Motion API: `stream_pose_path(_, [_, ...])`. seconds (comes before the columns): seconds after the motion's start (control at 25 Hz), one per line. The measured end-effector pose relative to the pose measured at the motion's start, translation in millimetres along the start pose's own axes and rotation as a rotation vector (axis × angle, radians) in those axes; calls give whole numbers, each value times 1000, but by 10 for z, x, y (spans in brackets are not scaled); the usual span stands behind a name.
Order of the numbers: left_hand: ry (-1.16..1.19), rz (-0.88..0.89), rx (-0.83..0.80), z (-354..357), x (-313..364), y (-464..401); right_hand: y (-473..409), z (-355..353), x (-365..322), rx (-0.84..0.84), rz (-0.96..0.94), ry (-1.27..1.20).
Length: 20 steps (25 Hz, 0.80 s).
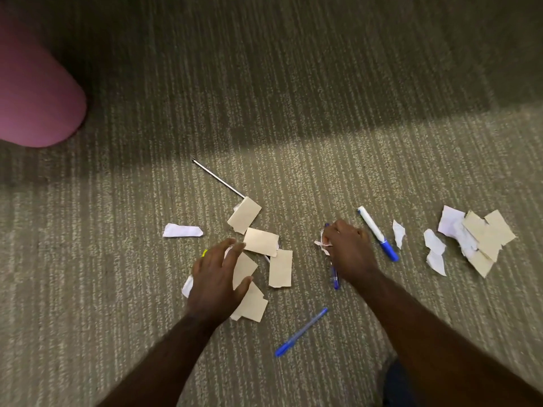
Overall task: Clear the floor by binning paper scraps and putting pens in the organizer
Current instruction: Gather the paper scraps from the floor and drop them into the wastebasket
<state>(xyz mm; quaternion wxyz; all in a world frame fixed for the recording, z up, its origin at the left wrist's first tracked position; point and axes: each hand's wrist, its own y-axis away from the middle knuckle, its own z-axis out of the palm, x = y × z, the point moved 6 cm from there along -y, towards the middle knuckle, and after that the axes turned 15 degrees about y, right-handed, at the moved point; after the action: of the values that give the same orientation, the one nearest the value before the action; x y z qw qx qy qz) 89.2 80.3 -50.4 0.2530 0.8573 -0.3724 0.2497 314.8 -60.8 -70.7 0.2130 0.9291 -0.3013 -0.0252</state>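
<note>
A striped grey-green carpet [293,113] fills the view, with a large pink rounded object [35,92] at ten o'clock; no bin or organizer is in sight. Two bare forearms reach in from six o'clock. The left hand [219,276] lies spread and open over a heap of tan paper scraps [261,242] at centre, gripping nothing yet. The right hand [348,246] is curled closed around a crumpled white scrap [323,243], beside a blue pen [335,279]. More torn paper [482,239] sits at three o'clock, a white marker with blue cap [377,233] at two o'clock, another blue pen [301,332] at six o'clock, a thin metal rod [219,178] at twelve o'clock. This looks like the scrap-gathering step; next, the left hand probably needs to close on the tan pieces.
</note>
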Motion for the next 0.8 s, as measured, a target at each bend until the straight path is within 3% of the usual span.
stream_pose_path(0.08, [52, -34, 41, -16, 4, -98, 61, -69, -52, 47, 0, -122])
stream_pose_path(0.16, [100, -89, 114, -65, 15, -302, 140, -127, -164, 70, 66, -394])
stream_pose_path(0.28, [84, -243, 194, -140, 14, -664, 228, -81, -473, 4, 114, -745])
stream_pose_path(0.44, [-4, -392, 173, -120, -66, -934, 270, 96, -817, -40, 55, -707])
stream_pose_path(0.6, [32, -389, 157, -66, -150, -1049, 246, 230, -922, -62, 133, -625])
stream_pose_path(0.72, [154, -311, 186, -119, -187, -1062, 187, 250, -853, -78, 188, -529])
stream_pose_path(0.8, [402, -162, 224, -204, -170, -1033, 161, 251, -813, -102, 177, -520])
